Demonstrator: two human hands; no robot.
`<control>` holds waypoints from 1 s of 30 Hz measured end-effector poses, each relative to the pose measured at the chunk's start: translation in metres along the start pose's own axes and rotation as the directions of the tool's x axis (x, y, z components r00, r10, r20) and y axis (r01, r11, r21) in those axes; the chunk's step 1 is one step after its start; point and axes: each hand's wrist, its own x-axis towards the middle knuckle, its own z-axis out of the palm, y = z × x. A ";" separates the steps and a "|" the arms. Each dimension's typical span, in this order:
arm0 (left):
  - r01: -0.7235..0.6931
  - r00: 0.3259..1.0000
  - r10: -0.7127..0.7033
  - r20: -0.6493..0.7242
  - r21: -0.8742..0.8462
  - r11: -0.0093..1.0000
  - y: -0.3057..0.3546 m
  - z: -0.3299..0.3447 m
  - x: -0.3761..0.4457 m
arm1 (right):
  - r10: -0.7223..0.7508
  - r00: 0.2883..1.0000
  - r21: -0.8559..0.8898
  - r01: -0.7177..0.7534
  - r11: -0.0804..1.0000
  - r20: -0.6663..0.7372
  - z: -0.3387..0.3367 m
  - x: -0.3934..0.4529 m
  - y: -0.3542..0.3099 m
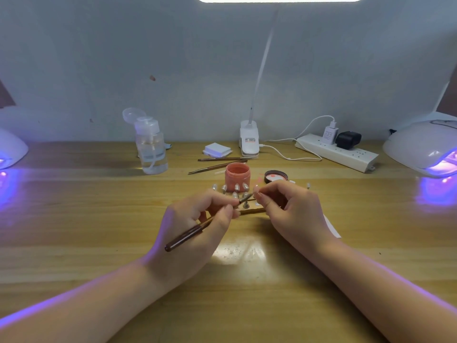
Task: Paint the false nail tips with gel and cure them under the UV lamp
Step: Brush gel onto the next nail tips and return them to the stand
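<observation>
My left hand (195,219) grips a brown-handled gel brush (188,235) like a pen, its metal ferrule and tip pointing up and right. The tip meets a pale false nail tip (257,193) that my right hand (294,209) pinches between thumb and forefinger. Several clear nail tips on small stands (223,188) sit in rows just behind my hands. An open pink gel pot (237,178) stands behind them, with its lid (276,177) lying upturned to the right. A lit white UV lamp (425,147) glows purple at the far right.
A second lit UV lamp (11,149) sits at the far left edge. A clear pump bottle (151,144), a stack of white pads (217,149), two spare brushes (222,162), a clip desk lamp (249,141) and a power strip (338,152) line the back of the wooden table (99,219).
</observation>
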 end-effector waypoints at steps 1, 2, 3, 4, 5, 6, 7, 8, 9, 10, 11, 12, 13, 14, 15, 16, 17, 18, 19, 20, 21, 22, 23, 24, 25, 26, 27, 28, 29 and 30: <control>0.021 1.000 -0.021 -0.016 -0.013 1.000 0.000 0.000 0.001 | -0.003 1.000 0.016 0.003 1.000 -0.001 0.000 0.000 0.000; 0.045 0.999 -0.045 -0.022 -0.030 0.999 0.000 0.001 0.002 | -0.008 1.000 0.030 0.008 1.000 -0.003 0.000 0.000 0.000; 0.064 0.998 -0.065 -0.017 -0.039 0.997 0.001 0.001 0.002 | -0.011 1.000 0.040 0.011 0.999 -0.003 0.001 -0.001 0.000; 0.075 0.997 -0.075 -0.001 -0.043 0.996 0.001 0.001 0.003 | -0.014 1.000 0.043 0.014 0.999 -0.002 0.001 -0.001 0.001; 0.070 0.997 -0.069 0.015 -0.036 0.997 0.001 0.001 0.003 | -0.015 1.000 0.044 0.015 0.999 -0.002 0.001 -0.001 0.001; 0.059 0.998 -0.058 0.027 -0.031 0.998 0.001 0.001 0.002 | -0.015 1.000 0.042 0.015 0.999 -0.003 0.000 -0.001 0.001; 0.046 0.999 -0.045 0.029 -0.030 0.999 0.001 0.000 0.001 | -0.015 1.000 0.040 0.015 0.999 -0.005 0.000 -0.001 0.001; 0.031 0.999 -0.031 0.019 -0.034 0.999 0.001 0.000 0.001 | -0.016 1.000 0.039 0.016 0.999 -0.005 0.000 -0.001 0.001; 0.016 1.000 -0.016 0.005 -0.034 0.999 0.002 -0.001 0.000 | -0.017 1.000 0.042 0.017 0.999 -0.003 0.000 0.000 0.001; 0.008 1.000 -0.008 -0.009 -0.033 0.999 0.002 -0.001 0.000 | -0.019 1.000 0.046 0.019 0.999 0.000 0.001 0.000 0.001; 0.015 1.000 -0.016 -0.020 -0.032 0.999 0.002 -0.001 0.000 | -0.022 1.000 0.052 0.022 0.998 0.002 0.001 0.000 0.000; 0.037 0.999 -0.038 -0.029 -0.036 0.999 0.003 0.000 0.001 | -0.025 1.000 0.058 0.024 0.998 0.004 0.000 0.000 0.000; 0.063 0.997 -0.064 -0.032 -0.039 0.997 0.003 0.001 0.002 | -0.027 1.000 0.061 0.026 0.998 0.007 0.000 -0.001 -0.001; 0.082 0.996 -0.083 -0.025 -0.036 0.996 0.002 0.001 0.003 | -0.028 1.000 0.060 0.027 0.998 0.011 0.000 -0.001 -0.001; 0.088 0.996 -0.088 -0.011 -0.026 0.996 0.002 0.002 0.003 | -0.026 1.000 0.056 0.025 0.998 0.014 -0.001 -0.001 -0.001; 0.085 0.996 -0.085 0.007 -0.022 0.996 0.001 0.002 0.002 | -0.020 1.000 0.052 0.020 0.998 0.014 -0.001 -0.001 -0.001; 0.072 0.997 -0.071 0.023 -0.030 0.997 0.001 0.001 0.002 | -0.013 1.000 0.050 0.012 0.999 0.014 -0.001 -0.001 -0.001; 0.058 0.998 -0.056 0.032 -0.044 0.997 0.001 0.001 0.001 | -0.005 1.000 0.052 0.005 0.999 0.015 -0.001 -0.001 -0.001; 0.049 0.998 -0.048 0.029 -0.058 0.997 0.000 0.000 0.000 | -0.001 1.000 0.057 0.000 0.998 0.017 -0.001 -0.001 -0.001; 0.053 0.999 -0.051 0.017 -0.076 0.996 0.000 0.000 0.000 | 0.000 1.000 0.064 -0.001 0.998 0.021 -0.001 -0.001 -0.001; 0.066 0.998 -0.066 0.001 -0.100 0.993 0.000 0.000 0.000 | -0.002 1.000 0.071 0.000 0.997 0.025 -0.001 -0.001 -0.002; 0.084 0.996 -0.086 -0.010 -0.122 0.989 0.000 0.001 0.000 | -0.006 1.000 0.077 0.004 0.997 0.030 -0.001 -0.001 -0.002; 0.102 0.994 -0.104 -0.012 -0.133 0.986 0.001 0.001 0.001 | -0.010 0.999 0.080 0.007 0.997 0.034 -0.001 -0.001 -0.002; 0.119 0.993 -0.121 -0.003 -0.139 0.983 0.001 0.002 0.001 | -0.012 0.999 0.078 0.009 0.997 0.037 -0.002 -0.001 -0.003; 0.130 0.991 -0.129 0.014 -0.141 0.982 0.002 0.002 0.001 | -0.012 0.999 0.074 0.009 0.997 0.036 -0.002 -0.001 -0.003; 0.126 0.992 -0.123 0.032 -0.134 0.983 0.002 0.001 0.001 | -0.008 0.999 0.067 0.006 0.998 0.033 -0.002 -0.001 -0.002; 0.107 0.994 -0.103 0.042 -0.118 0.987 0.002 0.001 0.000 | -0.003 1.000 0.062 0.001 0.998 0.031 -0.002 -0.001 -0.002; 0.086 0.996 -0.082 0.040 -0.107 0.991 0.003 0.001 0.000 | 0.002 0.999 0.061 -0.004 0.998 0.032 -0.002 -0.001 -0.001; 0.077 0.997 -0.075 0.025 -0.111 0.991 0.003 0.000 -0.001 | 0.005 0.999 0.062 -0.007 0.998 0.033 -0.001 -0.001 -0.001; 0.081 0.997 -0.082 0.000 -0.131 0.988 0.002 0.000 -0.001 | 0.003 0.999 0.064 -0.005 0.998 0.032 -0.001 -0.001 -0.001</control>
